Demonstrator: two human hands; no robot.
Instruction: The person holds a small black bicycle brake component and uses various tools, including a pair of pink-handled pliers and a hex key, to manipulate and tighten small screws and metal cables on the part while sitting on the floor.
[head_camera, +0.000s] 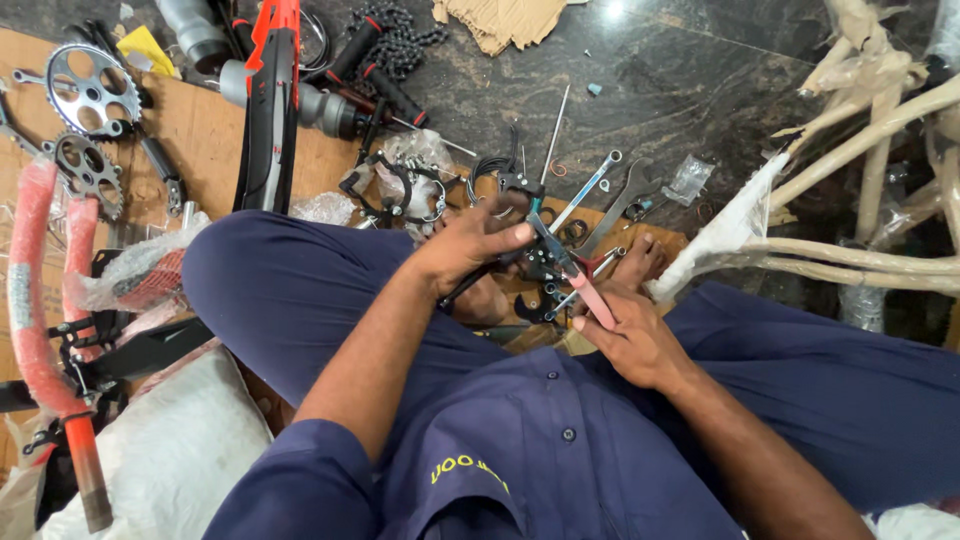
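Note:
I sit cross-legged on the floor in dark blue clothes. My left hand (470, 245) grips a black bicycle brake part (522, 262) with a cable running from it. My right hand (625, 335) holds pliers with pale pink handles (585, 288), whose jaws point up to the black part between my hands. Both hands hover over my lap, above my bare feet.
Spanners (595, 190), brake parts (395, 190) and small bits lie on cardboard ahead. Chainrings (90, 95), a chain (395, 40) and a red-black frame piece (272, 110) lie beyond. A wrapped bicycle frame (860, 180) stands right; red wrapped handlebars (45, 330) lie left.

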